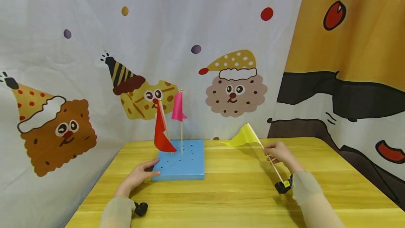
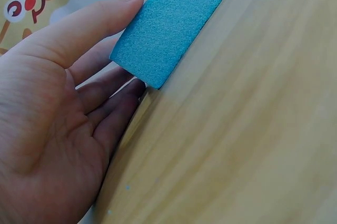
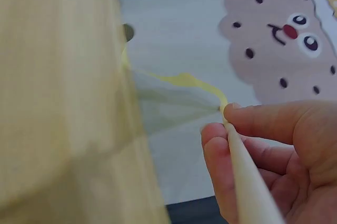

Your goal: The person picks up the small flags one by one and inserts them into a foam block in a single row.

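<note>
Three small flags, one foam block, two hands on a yellow wooden desk.

The blue foam block (image 1: 180,163) lies near the middle of the desk (image 1: 240,193), toward its far edge, and two flags stand upright in its holes: a red flag (image 1: 162,133) and a pink flag (image 1: 178,108), side by side. The left hand (image 1: 139,176) rests with straight, relaxed fingers against the block's near left corner, thumb on top. The third flag, the yellow flag (image 1: 243,136), is off the block to the right, its stick tilted; the right hand (image 1: 280,154) pinches that stick between thumb and curled fingers. A white cloth (image 1: 158,38) printed with cartoon biscuits in party hats hangs behind the desk, and an orange and black cloth (image 1: 354,63) hangs at the right.
</note>
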Demonstrator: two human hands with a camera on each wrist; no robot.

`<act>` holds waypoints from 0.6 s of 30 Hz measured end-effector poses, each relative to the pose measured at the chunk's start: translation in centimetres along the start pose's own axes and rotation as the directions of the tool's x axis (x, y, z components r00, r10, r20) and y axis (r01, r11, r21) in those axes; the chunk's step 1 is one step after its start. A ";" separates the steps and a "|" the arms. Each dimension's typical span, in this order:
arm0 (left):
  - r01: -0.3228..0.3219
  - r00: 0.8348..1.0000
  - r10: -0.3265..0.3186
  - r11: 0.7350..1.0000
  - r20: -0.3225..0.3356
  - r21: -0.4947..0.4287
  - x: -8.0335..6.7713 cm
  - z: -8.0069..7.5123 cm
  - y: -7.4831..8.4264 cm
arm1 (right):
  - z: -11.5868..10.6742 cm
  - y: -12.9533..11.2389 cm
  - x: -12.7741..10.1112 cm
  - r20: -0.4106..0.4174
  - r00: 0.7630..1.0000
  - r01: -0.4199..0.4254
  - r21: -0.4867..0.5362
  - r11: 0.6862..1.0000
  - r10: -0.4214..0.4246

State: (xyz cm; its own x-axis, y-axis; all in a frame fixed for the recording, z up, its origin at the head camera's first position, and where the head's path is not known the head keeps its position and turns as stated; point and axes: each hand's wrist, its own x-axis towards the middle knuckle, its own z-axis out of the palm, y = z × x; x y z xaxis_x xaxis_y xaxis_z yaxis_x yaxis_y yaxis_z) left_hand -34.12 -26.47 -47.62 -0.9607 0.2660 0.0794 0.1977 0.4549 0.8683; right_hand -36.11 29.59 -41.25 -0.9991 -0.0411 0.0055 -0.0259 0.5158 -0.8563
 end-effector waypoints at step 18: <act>0.011 1.000 -0.011 1.000 -0.005 -0.024 0.3 0.2 -0.3 | 0.5 -6.8 0.5 -0.087 0.985 0.149 0.019 0.989 -0.147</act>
State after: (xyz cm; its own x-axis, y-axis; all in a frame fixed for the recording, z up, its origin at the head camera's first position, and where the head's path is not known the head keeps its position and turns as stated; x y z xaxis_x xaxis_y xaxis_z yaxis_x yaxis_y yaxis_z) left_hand -34.41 -26.36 -47.90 -0.9638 0.2566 0.0724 0.1826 0.4374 0.8805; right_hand -36.45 25.66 -35.63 -0.9835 -0.0420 0.1762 -0.1741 0.4878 -0.8554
